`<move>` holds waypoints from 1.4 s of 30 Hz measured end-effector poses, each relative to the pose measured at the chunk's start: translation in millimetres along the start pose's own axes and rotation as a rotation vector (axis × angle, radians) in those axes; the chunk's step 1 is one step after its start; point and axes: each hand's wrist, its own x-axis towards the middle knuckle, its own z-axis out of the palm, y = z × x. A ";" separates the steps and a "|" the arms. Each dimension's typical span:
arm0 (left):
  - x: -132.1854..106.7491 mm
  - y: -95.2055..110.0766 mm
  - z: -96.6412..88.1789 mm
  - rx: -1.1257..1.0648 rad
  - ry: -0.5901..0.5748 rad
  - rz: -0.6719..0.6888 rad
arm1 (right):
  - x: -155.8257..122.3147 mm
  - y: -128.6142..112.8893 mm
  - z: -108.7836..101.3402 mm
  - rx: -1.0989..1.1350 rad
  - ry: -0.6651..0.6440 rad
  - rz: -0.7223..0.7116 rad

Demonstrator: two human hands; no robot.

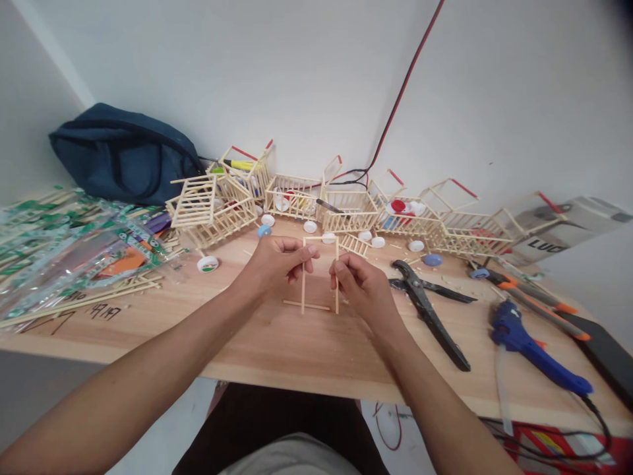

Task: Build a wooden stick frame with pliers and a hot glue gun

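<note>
Pinched in my left hand (285,258) is the left leg of a small wooden stick frame (303,287). My right hand (363,280) grips the frame's other upright stick between thumb and fingers. A short crosspiece seems to join the two uprights near their far ends. Below the hands, a loose wooden stick (291,303) lies crosswise on the table. Just beyond the hands is a small slatted stick panel (355,245), and white bottle caps (310,227) lie around it.
Several miniature stick carts (297,191) line the wall. Pliers (430,310) and a blue glue gun (539,349) lie on the right of the wooden table (297,356). On the left are packaged sticks (74,244) and a dark blue bag (128,155).
</note>
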 end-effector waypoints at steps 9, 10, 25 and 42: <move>0.2 -1.3 0.0 -0.008 0.007 0.011 | -0.8 -0.1 -0.3 -0.002 0.005 -0.005; 0.0 -1.4 0.0 -0.008 0.009 0.013 | -0.6 0.3 -0.2 0.000 0.005 -0.007; 1.1 -2.1 -0.3 0.011 0.002 0.003 | -0.2 0.6 0.3 -0.014 0.007 -0.007; 3.4 -6.6 -1.5 0.006 -0.001 -0.003 | 0.3 0.2 0.3 -0.031 0.000 0.002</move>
